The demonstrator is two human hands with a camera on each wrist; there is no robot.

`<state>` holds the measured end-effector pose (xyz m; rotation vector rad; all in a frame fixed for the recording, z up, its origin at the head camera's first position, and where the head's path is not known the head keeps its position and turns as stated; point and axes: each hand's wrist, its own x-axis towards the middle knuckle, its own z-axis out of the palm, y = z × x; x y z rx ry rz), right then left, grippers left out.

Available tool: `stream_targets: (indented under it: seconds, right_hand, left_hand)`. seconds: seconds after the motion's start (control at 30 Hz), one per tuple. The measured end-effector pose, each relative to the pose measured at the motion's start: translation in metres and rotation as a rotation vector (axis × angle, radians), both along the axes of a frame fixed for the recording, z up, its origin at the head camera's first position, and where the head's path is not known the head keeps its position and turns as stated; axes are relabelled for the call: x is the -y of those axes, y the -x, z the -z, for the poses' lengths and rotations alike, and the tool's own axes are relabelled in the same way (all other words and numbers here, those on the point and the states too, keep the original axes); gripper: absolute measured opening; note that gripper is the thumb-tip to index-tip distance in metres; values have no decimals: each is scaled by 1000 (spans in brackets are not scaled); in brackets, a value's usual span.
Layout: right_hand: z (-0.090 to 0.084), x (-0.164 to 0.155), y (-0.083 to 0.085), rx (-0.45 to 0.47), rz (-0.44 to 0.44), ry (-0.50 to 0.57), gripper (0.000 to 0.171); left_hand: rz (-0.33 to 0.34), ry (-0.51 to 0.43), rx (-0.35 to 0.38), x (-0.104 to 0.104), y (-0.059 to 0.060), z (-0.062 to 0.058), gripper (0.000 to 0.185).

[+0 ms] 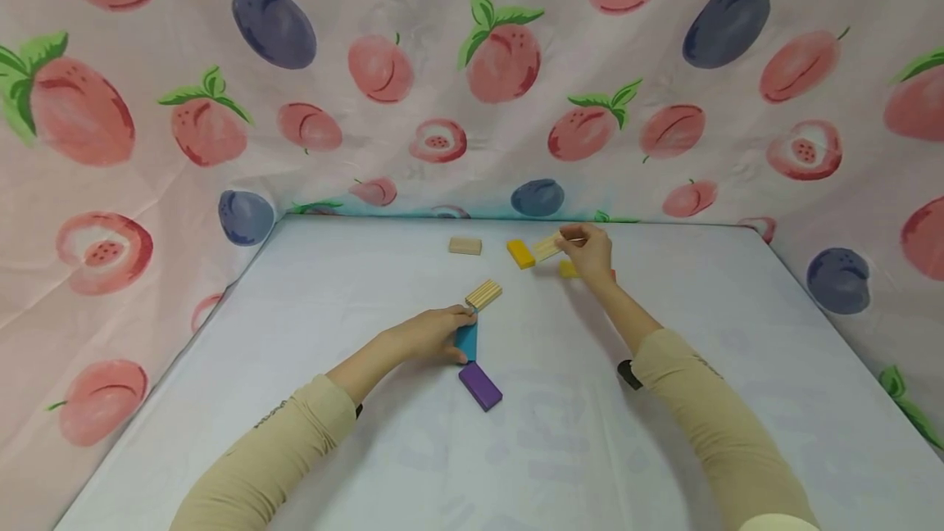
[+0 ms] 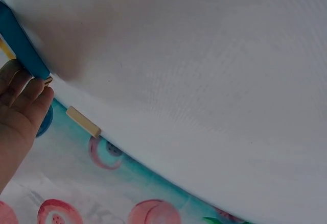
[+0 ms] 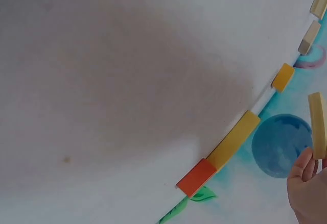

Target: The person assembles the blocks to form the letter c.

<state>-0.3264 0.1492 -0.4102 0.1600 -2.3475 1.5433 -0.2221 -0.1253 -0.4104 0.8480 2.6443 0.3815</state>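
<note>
While the left hand rests on the white counter with its fingers curled about a blue block, the right hand reaches toward the far edge and pinches a pale wooden block, lifted slightly off the surface. Just beyond the left fingertips lies a ribbed wooden block, and a purple block lies just beside the near end of the blue one. Near the right hand sit an orange block and a yellow block, the latter partly hidden beneath the palm; the right wrist view shows that yellow block end to end with a red block. Another plain wooden block lies apart at the back, toward the fruit-print cloth that walls the counter. Both grips look firm: the left grasps the blue piece, the right holds the pale piece between thumb and fingers. The step in hand appears to be gathering a far piece while the near row is steadied. By the look of it, the next move would call for carrying the pale block back toward the blue and purple pieces and lining it up carefully, without nudging the ribbed block lying close to the left fingers.
</note>
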Motion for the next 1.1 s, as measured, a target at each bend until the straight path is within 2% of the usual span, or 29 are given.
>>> stream_targets:
  seconds: [0.37,0.6,0.73,0.93,1.1]
  right_hand:
    - [-2,17,0,65,-43,-69,23]
    - [5,24,1,107,-103,-148,26]
    - [8,28,1,143,-127,-157,25]
    - [8,34,0,198,-132,-182,24]
    - [10,39,-3,207,-130,-232,24]
  left_hand:
    - [-2,-6,0,1,-1,-4,69]
    - [9,-20,6,1,-1,-2,68]
    - [5,-15,5,1,-1,-1,69]
    - [10,-17,-3,2,-1,-1,69]
    - [19,-14,-2,1,0,0,69]
